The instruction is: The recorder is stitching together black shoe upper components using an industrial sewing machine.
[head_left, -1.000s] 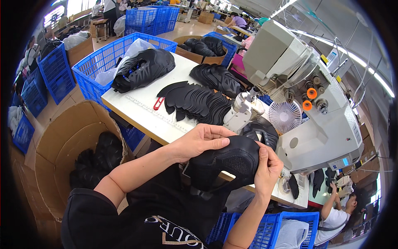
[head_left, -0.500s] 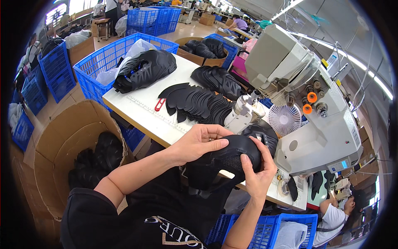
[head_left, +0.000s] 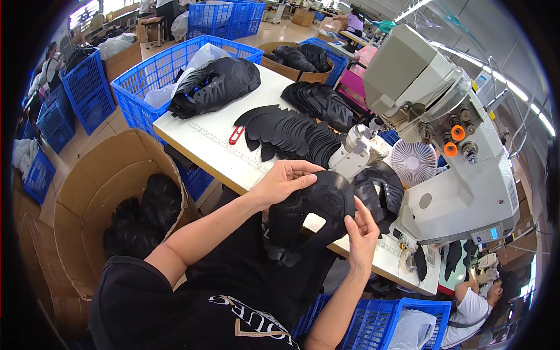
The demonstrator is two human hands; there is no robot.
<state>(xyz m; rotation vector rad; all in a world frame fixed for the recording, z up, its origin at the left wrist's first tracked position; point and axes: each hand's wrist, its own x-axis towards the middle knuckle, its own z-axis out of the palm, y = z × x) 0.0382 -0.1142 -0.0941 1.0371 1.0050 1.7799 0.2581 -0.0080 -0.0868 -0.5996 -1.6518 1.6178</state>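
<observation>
A black shoe upper (head_left: pixel 335 204) is stretched between my hands, its toe end up and its light-showing opening facing me. My left hand (head_left: pixel 284 184) pinches its upper left edge, thumb on top. On the right edge, my right hand (head_left: pixel 363 234) grips with the thumb in front and the fingers partly hidden behind. Just beyond lies another black upper (head_left: pixel 389 189) beside the sewing machine (head_left: pixel 449 201). Fanned black cut pieces (head_left: pixel 286 133) and a stack of black uppers (head_left: pixel 319 105) rest on the white table (head_left: pixel 204 140). A red-handled small tool (head_left: pixel 236 135) lies near them.
At my left stands a cardboard bin (head_left: pixel 81 204) holding black pieces. A blue crate (head_left: pixel 137 87) adjoins the table, with bundled uppers (head_left: pixel 224 84) at that corner. A white fan (head_left: pixel 413 163) is beside the machine. Another person (head_left: pixel 469 312) works at lower right.
The upper has gone from curved over to flatter, and its opening now shows more. My right hand has shifted lower along its edge. The whole view has swung slightly.
</observation>
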